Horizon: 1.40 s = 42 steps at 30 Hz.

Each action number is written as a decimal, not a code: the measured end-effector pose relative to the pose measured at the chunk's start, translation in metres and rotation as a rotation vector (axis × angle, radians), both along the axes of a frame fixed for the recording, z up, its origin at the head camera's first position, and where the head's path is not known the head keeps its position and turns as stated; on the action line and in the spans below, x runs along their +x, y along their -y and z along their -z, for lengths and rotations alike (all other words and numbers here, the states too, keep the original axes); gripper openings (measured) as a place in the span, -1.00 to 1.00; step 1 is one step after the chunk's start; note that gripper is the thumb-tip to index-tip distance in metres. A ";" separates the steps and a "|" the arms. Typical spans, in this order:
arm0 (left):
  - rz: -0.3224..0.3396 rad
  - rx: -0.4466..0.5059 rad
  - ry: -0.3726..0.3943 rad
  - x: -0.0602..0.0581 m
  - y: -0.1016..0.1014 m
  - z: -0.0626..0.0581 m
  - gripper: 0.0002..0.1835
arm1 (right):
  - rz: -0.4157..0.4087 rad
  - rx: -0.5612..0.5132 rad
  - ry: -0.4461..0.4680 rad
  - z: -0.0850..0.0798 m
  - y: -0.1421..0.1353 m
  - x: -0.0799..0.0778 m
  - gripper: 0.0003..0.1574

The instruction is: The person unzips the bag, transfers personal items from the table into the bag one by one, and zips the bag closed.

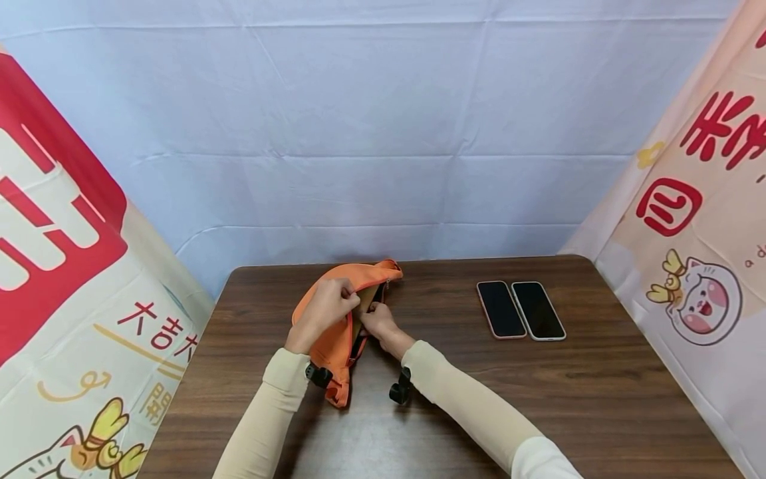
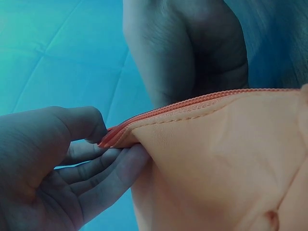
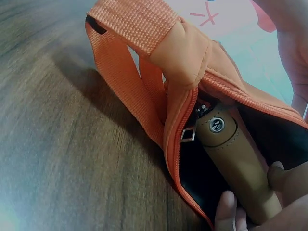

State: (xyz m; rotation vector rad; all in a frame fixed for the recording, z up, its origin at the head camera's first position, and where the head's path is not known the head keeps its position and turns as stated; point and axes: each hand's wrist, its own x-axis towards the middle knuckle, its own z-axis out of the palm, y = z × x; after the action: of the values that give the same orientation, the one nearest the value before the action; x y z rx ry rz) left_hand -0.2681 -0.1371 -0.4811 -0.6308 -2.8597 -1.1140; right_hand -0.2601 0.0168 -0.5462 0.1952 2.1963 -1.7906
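Head view: nearest to us, two pale sleeves (image 1: pixel 269 412) extended forward over the dark wooden counter (image 1: pixel 383 436), each with a black wrist mount (image 1: pixel 319 374) at the cuff. Beyond the cuffs, we located the orange bag (image 1: pixel 328 352) on the counter, left of centre, its zipper (image 2: pixel 192 102) undone. We observed the left grip (image 1: pixel 326 309) closed in a pinch, thumb against fingers, on the bag's zippered edge. The right grip (image 1: pixel 383 324) reached into the opening, thumb and fingers parted only by the width of the tan cylindrical case (image 3: pixel 236 163) they held. This case lay within the bag, its metal snap (image 3: pixel 217 124) exposed. Rightward, well apart from the bag, we noted a red-edged phone (image 1: pixel 501 310) just beside a white-edged phone (image 1: pixel 538 311). Pale cloth (image 1: pixel 371 133) hung behind.
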 end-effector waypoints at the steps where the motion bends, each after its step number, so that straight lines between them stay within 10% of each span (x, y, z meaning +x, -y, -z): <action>1: 0.000 0.003 0.009 0.000 0.000 0.000 -0.88 | -0.001 0.002 -0.003 -0.001 0.000 0.001 -0.71; 30: -0.024 0.001 0.016 0.002 0.000 0.002 -0.90 | 0.048 0.007 -0.041 0.000 -0.009 0.003 -0.44; 42: -0.007 0.008 0.022 0.001 0.002 0.003 -0.87 | 0.061 -0.014 -0.065 -0.001 -0.014 0.000 -0.64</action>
State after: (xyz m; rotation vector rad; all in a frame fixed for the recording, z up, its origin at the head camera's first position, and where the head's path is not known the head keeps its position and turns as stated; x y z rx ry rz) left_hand -0.2673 -0.1391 -0.4839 -0.6114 -2.8715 -1.1381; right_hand -0.2597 0.0313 -0.5449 0.2052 2.2443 -1.8699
